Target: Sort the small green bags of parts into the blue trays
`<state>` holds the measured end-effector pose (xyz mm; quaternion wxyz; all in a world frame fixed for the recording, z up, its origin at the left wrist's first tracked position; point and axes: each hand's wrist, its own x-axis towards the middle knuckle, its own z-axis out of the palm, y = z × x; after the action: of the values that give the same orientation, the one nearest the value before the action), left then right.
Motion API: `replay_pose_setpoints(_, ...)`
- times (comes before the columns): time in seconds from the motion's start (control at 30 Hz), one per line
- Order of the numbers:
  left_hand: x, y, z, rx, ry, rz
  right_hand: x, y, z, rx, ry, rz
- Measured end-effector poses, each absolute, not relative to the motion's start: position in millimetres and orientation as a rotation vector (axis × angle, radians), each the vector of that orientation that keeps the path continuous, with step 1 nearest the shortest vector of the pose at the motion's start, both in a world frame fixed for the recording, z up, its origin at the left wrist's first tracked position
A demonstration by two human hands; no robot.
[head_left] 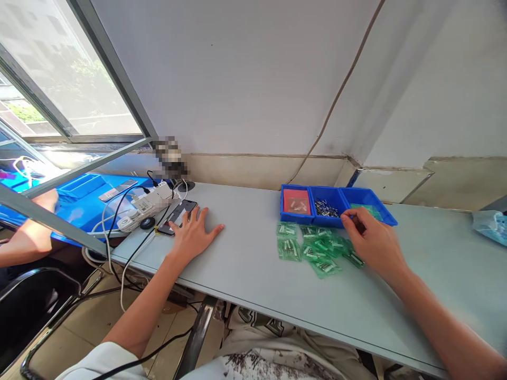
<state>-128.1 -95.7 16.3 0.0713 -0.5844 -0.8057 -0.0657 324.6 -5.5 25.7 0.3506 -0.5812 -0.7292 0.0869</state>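
Observation:
My left hand (194,230) rests with spread fingers partly on a phone (176,217) and partly on the grey table. Over the front edge of a blue divided tray (330,220), my right hand (370,240) has its fingers curled together; whatever they may hold is hidden. A red packet (297,202) lies in the tray's left compartment, and small metal pieces (325,208) fill part of the middle one. Green plastic (366,211) shows in the right compartment. Several small green bags (322,250) with metal pieces inside are spread before the tray, beside my right hand.
A white power strip (146,206) with tangled cables and a black round object (148,223) sit at the table's left end. Beyond a metal frame, another person's arm (37,232) reaches over a blue surface. A plastic bag (491,226) lies far right.

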Motion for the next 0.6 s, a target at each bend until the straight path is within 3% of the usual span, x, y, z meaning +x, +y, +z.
replay_pose_setpoints(0.6,-135.7,-95.5,11.2,-1.818,-2.379,-0.288,323.4,-7.5,30.8,-1.568,-1.877,0.232)
